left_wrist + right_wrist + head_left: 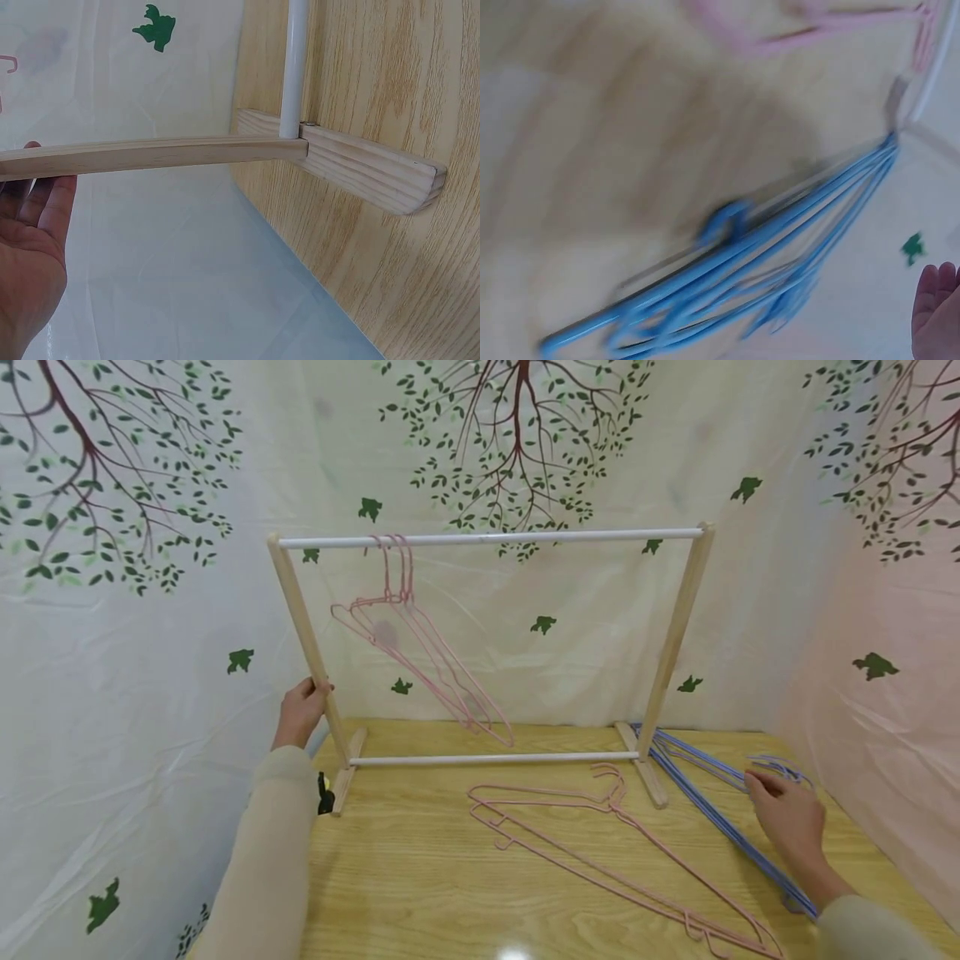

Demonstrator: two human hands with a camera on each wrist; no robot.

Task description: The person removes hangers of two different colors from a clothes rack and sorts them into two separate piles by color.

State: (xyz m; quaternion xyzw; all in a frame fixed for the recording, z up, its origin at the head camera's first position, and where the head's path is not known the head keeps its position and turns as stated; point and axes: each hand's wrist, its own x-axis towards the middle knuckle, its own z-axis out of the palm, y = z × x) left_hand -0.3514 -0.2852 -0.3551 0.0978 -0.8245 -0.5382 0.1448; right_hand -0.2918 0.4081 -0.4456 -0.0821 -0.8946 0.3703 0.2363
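Observation:
My left hand (302, 712) grips the left wooden post (303, 622) of a small clothes rack, its fingers around the wood partway up. The left wrist view shows the same post (172, 154) with fingers against it. Pink hangers (408, 597) hang from the white top rod (487, 538), toward its left end. My right hand (791, 818) hovers over the hook end of several blue hangers (723, 828), lying bundled at the right. In the right wrist view that hand (937, 315), fingers loosely extended and holding nothing, is apart from the blue hangers (727, 259).
Pink hangers (618, 808) lie on the wood-grain table (405, 877) in front of the rack. The rack's right foot (651, 782) touches the area by the blue bundle. A small black object (325, 793) sits by the left foot. Printed cloth (465, 452) hangs behind.

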